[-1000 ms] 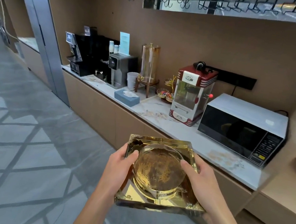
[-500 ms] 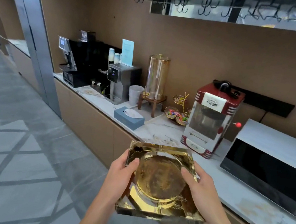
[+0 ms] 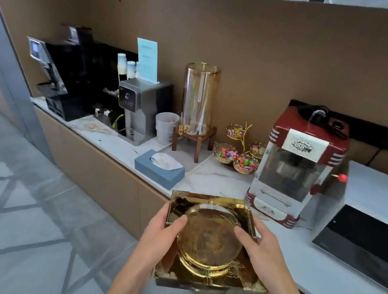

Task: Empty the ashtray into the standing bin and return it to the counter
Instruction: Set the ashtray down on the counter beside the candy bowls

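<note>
A square gold glass ashtray (image 3: 208, 244) with a round stained bowl is held level in front of me, just short of the white marble counter (image 3: 287, 239). My left hand (image 3: 162, 232) grips its left side, thumb over the rim. My right hand (image 3: 263, 248) grips the right side the same way. The bowl holds no butts, only brown residue. No standing bin is in view.
On the counter stand a blue tissue box (image 3: 159, 169), a red popcorn machine (image 3: 295, 172), a microwave (image 3: 372, 224), candy bowls (image 3: 237, 155), a glass dispenser (image 3: 198, 102), a water machine (image 3: 140, 108) and a coffee machine (image 3: 67, 77). Grey tiled floor lies to the left.
I have come closer to the counter, with the view shifting left so the microwave slides toward the right edge. The ashtray stays held in both hands the same way.
</note>
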